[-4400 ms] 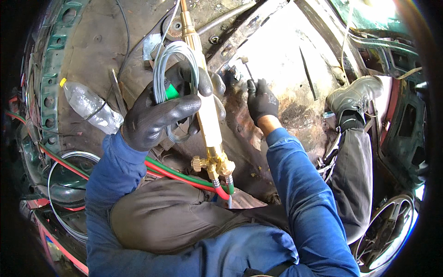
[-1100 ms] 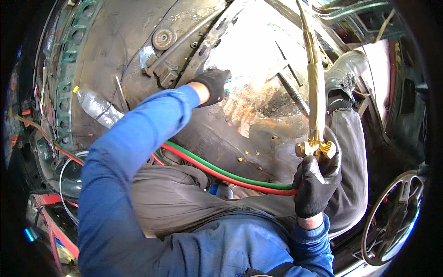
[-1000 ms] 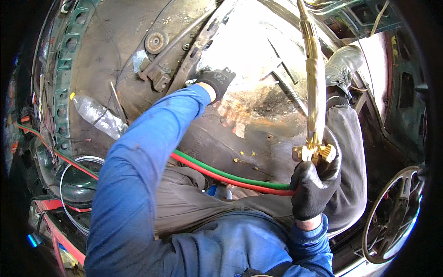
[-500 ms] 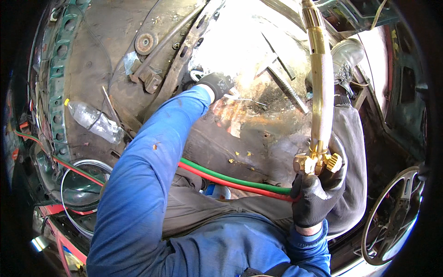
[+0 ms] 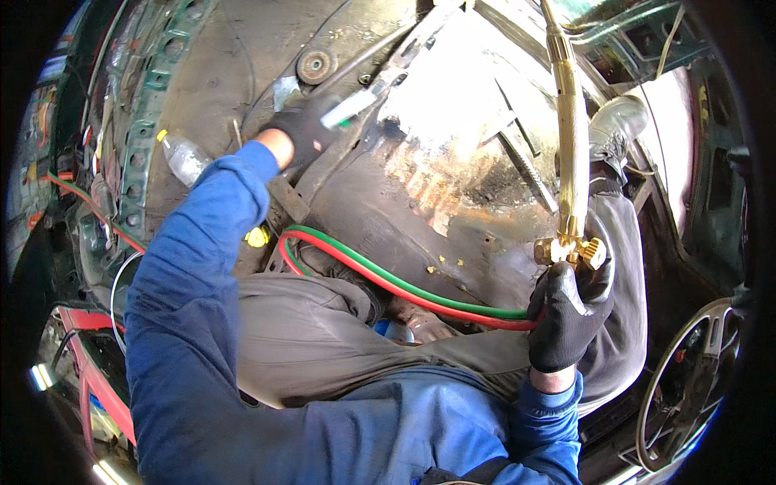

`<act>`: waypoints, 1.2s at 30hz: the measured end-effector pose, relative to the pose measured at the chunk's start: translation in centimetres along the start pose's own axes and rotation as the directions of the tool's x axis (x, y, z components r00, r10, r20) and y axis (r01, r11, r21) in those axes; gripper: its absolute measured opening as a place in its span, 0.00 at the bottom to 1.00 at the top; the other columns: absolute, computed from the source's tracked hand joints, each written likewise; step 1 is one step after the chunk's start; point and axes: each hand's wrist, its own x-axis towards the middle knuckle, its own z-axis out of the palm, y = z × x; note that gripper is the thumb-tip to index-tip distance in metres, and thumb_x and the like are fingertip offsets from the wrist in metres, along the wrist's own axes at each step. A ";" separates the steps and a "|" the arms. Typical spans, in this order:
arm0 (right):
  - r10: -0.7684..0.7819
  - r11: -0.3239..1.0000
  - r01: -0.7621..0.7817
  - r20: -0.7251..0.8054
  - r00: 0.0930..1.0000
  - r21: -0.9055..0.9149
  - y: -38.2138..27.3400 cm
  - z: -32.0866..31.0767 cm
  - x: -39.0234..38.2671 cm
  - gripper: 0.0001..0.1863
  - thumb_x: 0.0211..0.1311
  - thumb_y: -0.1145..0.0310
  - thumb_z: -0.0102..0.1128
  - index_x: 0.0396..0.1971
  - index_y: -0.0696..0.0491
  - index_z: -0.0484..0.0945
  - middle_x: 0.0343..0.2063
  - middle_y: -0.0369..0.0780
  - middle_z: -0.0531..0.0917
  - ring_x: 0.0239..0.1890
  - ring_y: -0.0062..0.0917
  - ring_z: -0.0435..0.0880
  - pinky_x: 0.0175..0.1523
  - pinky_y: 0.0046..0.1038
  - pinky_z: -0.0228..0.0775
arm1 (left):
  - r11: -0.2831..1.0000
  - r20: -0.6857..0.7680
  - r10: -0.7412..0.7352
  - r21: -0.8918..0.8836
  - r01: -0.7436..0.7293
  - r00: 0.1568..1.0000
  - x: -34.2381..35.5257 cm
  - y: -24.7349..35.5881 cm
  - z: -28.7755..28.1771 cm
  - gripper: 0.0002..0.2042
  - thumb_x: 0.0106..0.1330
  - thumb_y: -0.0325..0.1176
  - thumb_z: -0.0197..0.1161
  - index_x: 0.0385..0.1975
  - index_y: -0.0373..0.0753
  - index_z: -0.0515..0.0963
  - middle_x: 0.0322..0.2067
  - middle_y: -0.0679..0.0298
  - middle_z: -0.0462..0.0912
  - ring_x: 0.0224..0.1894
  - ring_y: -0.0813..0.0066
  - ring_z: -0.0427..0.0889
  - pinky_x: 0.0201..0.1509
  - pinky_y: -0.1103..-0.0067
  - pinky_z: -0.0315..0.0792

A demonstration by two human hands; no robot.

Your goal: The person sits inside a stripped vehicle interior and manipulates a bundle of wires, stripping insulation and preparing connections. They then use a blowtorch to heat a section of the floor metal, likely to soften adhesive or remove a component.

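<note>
My right hand (image 5: 570, 323), in a black glove, is closed round the lower end of a brass gas torch (image 5: 573, 153). The torch stands nearly upright in view, its knurled valve knobs (image 5: 594, 254) just above my thumb. Red and green twin hoses (image 5: 420, 301) run left from that hand and loop near my knee. Over the metal floor, my gloved left hand (image 5: 309, 133) is smeared by motion. A pale flat piece (image 5: 349, 108) with a bit of green sticks out from its closed fingers; its kind cannot be made out.
A grinding disc (image 5: 317, 65) lies beyond my left hand, and a clear plastic bottle (image 5: 184, 158) to its left. A dark bar (image 5: 524, 166) and a thin pointed rod (image 5: 517, 113) lie left of the torch. A steering wheel (image 5: 687, 380) stands at the right.
My left hand has moved left, away from the brightly lit patch, with a pale piece now showing in it. The hoses' loop has come into view. My right hand still holds the torch.
</note>
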 end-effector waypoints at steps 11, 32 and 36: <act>0.015 1.000 -0.015 -0.019 1.000 -0.010 0.7 0.7 0.0 0.23 0.72 0.79 0.57 0.66 0.58 0.71 0.27 0.33 0.79 0.16 0.11 0.69 0.19 0.16 0.57 | 0.896 -0.215 -0.444 -0.137 0.423 0.870 1.8 -14.2 -2.4 0.19 0.63 0.42 0.71 0.50 0.39 0.83 0.33 0.58 0.85 0.27 0.67 0.81 0.34 0.68 0.78; 0.269 0.959 -0.252 0.138 0.953 -0.132 5.2 4.0 2.2 0.31 0.64 0.79 0.72 0.67 0.62 0.72 0.49 0.40 0.86 0.47 0.20 0.85 0.55 0.24 0.78 | 0.341 0.449 -0.025 -0.836 0.430 0.893 -4.8 -1.1 5.6 0.28 0.83 0.54 0.49 0.73 0.42 0.68 0.41 0.59 0.84 0.25 0.76 0.82 0.26 0.76 0.79; 0.330 0.928 -0.276 0.209 0.920 -0.250 5.5 5.8 2.5 0.31 0.65 0.76 0.74 0.66 0.61 0.72 0.52 0.40 0.84 0.51 0.21 0.84 0.56 0.24 0.78 | 0.434 0.427 -0.065 -0.802 0.410 0.902 -4.0 -1.7 7.8 0.25 0.84 0.50 0.48 0.71 0.42 0.69 0.47 0.56 0.85 0.28 0.72 0.84 0.30 0.73 0.82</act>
